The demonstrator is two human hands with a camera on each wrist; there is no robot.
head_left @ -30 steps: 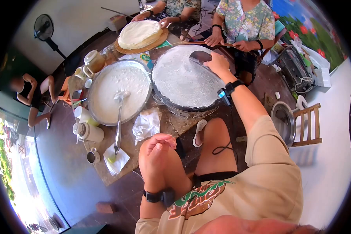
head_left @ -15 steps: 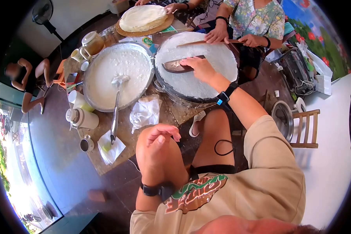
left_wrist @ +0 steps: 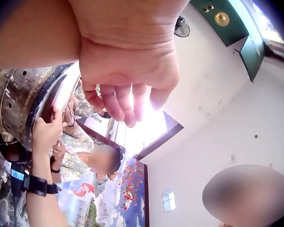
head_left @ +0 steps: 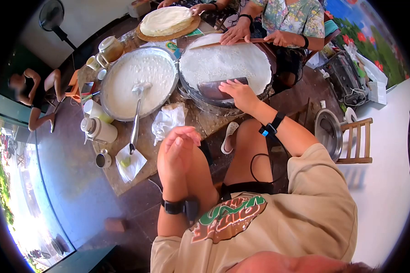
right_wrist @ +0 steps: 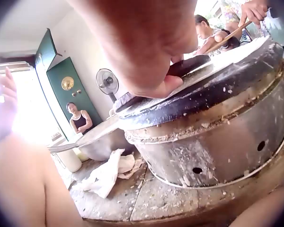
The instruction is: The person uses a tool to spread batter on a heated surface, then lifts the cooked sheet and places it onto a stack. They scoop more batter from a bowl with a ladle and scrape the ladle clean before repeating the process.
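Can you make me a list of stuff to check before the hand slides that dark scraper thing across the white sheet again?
1. Right hand grips the dark scraper: ok, fingers lie over its top edge.
2. Scraper sits on the white sheet: ok, at the near edge of the round steamer.
3. Left hand is away from the hot steamer: ok, it hovers over the knee, holding nothing.
4. Path across the sheet is free: not ok, another person's stick lies at the far edge.
5. Batter bowl with its ladle stands apart from the steamer: ok.
6. Sheet cooked enough to lift: cannot tell.
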